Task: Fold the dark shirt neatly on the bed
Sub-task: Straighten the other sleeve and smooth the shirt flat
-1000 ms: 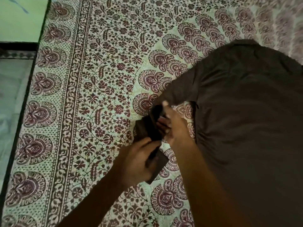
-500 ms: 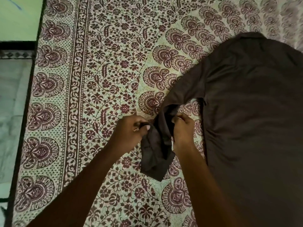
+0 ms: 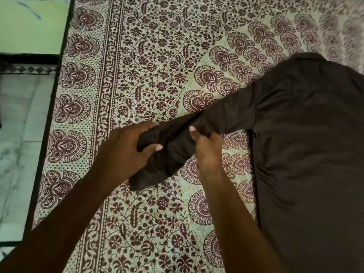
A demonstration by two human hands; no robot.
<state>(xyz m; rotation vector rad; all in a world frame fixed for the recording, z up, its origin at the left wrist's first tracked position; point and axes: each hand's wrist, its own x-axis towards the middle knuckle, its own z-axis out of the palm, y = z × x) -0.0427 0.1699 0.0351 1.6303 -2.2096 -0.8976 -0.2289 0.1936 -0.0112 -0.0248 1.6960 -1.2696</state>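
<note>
The dark shirt (image 3: 307, 146) lies spread on the bed at the right, its body flat and its collar toward the far end. One long sleeve (image 3: 226, 115) runs out to the left across the patterned bedsheet (image 3: 149, 62). My left hand (image 3: 126, 150) is closed around the sleeve near its cuff end, which hangs below the hand. My right hand (image 3: 206, 152) pinches the same sleeve a little farther up, thumb on top. The two hands are a hand's width apart, with bunched fabric between them.
The bed's dark edge (image 3: 49, 107) runs down the left side, with pale marble floor (image 3: 17, 134) beyond it. A green wall (image 3: 29, 24) shows at the top left. Bare patterned sheet stretches above and below the sleeve.
The crumpled sleeve has been drawn out straighter to the left. My left hand moved from pinching the cuff to wrapping around the sleeve, and my right hand slid up along it.
</note>
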